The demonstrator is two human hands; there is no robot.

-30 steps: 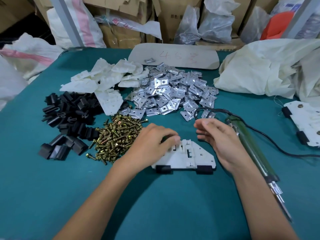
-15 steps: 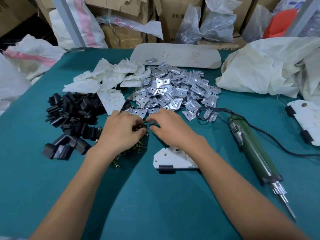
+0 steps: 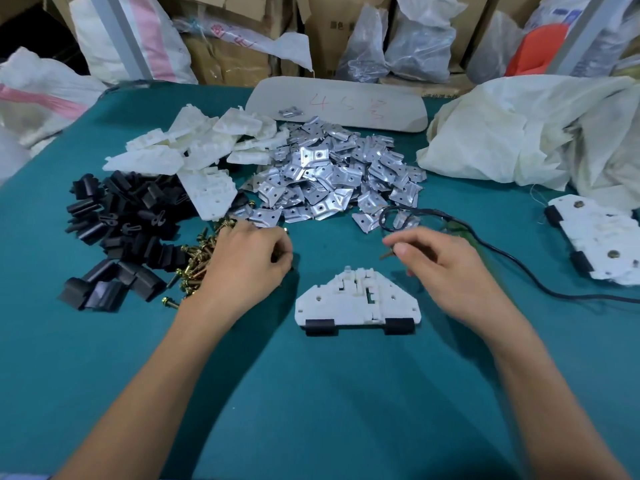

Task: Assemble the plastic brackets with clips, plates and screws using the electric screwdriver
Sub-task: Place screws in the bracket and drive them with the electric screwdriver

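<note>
On the teal worktop [image 3: 311, 393] the white bracket [image 3: 356, 301] lies flat between both hands, long axis left-right; left hand [image 3: 249, 261] curls over the screw pile [image 3: 195, 261], can't tell if it's got any; right hand [image 3: 446, 268], just past the bracket's right end, pinches one screw [image 3: 386, 253].

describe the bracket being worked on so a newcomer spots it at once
On the teal table, look between the left hand and right hand: a white bracket lies flat there, alone. Unlike the bare heap at back left it has two black clips on its near edge; unlike the far-right stack, its holes are empty.
</note>
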